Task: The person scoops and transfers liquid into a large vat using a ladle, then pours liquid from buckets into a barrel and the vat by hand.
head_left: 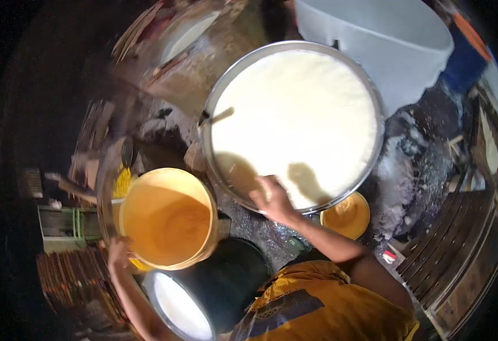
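Note:
A wide metal pan filled nearly to its rim with creamy white liquid stands ahead of me. My right hand is over the pan's near rim with fingers apart, casting a shadow on the liquid. To the left, a big yellow bucket tips its mouth up towards me, and its inside looks bare. My left hand is closed at the bucket's left edge; its fingertips are partly hidden. Below the bucket lies or leans a dark drum with a pale, whitish round end.
A large pale grey tub stands behind the pan at right. A small yellow bucket sits against the pan's near right side. The floor at right is wet and splashed. Dark slatted wood lies at the far right, stacked boards at left.

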The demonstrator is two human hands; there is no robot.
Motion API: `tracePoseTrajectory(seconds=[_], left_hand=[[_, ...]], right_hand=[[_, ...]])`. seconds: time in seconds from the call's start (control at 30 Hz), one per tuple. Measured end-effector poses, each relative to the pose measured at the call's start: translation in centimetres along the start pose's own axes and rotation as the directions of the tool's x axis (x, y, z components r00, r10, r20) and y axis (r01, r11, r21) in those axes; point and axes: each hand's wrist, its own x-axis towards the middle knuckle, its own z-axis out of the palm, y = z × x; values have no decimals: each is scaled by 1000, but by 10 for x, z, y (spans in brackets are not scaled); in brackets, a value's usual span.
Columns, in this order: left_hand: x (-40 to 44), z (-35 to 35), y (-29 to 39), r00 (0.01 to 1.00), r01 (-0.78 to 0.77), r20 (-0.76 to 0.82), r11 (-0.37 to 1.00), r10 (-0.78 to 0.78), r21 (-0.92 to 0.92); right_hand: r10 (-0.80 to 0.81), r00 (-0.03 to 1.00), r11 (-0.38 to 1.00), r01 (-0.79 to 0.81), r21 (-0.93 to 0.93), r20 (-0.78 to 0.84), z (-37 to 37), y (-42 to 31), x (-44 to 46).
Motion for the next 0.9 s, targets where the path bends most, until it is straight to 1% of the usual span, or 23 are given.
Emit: tracePoseTrajectory(seconds=[0.03,0.07,0.1,0.13,0.17,0.2,0.23,0.27,0.3,0.33,0.37,0.4,0.47,0.53,0.6,0.67,0.7,0.73,0.77,0.8,0.83,0.87,0.9], left_hand=[[19,16,-51,997,77,40,991,-73,-108],[36,39,-108,986,158,86,964,-143,-216],[61,64,-174,949,241,272,927,-162,-289],[53,106,-202,939,340,207,834,-275,-434],[64,144,-259,929,325,332,787,-163,-524],[42,184,-254,921,342,368,714,-127,-610],[30,219,-250,893,444,364,640,-263,-627],[47,262,-299,851,523,419,582,-316,-623],[64,320,-361,909,351,386,787,-157,-508],[59,358,-375,907,392,367,732,-206,-557],[53,395,-387,902,424,348,672,-255,-607],[48,425,-362,777,571,393,289,-491,-768],[49,467,-355,710,568,373,172,-598,-805],[60,482,-345,636,651,434,142,-638,-746],[74,525,-347,669,407,312,-19,-675,-913],[100,545,-357,595,521,458,-117,-660,-845],[112,556,-353,606,424,386,-128,-695,-897],[127,543,-347,572,555,452,-82,-684,-828],[148,550,-338,521,397,426,-232,-739,-888],[168,553,-341,579,388,422,-219,-698,-895],[194,591,-365,648,285,371,-239,-666,-928],[208,555,-334,650,275,375,-256,-661,-927],[234,572,-345,685,257,345,-231,-641,-939]], right_hand=[[-39,993,981,18,-192,-107,5,41,-13],[-45,992,922,-3,-387,-115,-14,51,-22],[-84,982,846,-19,-533,-168,-21,71,-34],[-64,987,754,-47,-655,-144,-32,82,-44],[-11,989,737,-91,-670,-147,-42,86,-50],[10,991,677,-103,-729,-130,-49,92,-57],[-112,990,644,5,-765,-88,-51,90,-60],[-144,986,601,16,-799,-88,-47,95,-64],[-143,987,585,20,-811,-78,-44,98,-68],[-145,988,567,31,-823,-62,-41,102,-68],[-166,985,563,56,-825,-46,-40,105,-70],[-190,981,561,79,-824,-35,-40,108,-69],[-198,980,549,90,-831,-25,-35,112,-69],[-170,985,524,59,-849,-36,-34,115,-68],[-151,988,544,63,-836,-24,-29,108,-67],[-146,989,547,75,-834,-7,-28,111,-68],[-149,989,540,90,-837,10,-33,113,-69],[-153,988,533,105,-840,27,-35,116,-69],[-151,988,496,113,-861,43,-33,114,-71],[-154,986,503,127,-855,56,-37,118,-71],[-158,985,510,141,-849,68,-45,123,-72],[-159,984,516,150,-843,78,-51,129,-73],[-107,993,494,101,-863,54,-50,127,-73]])
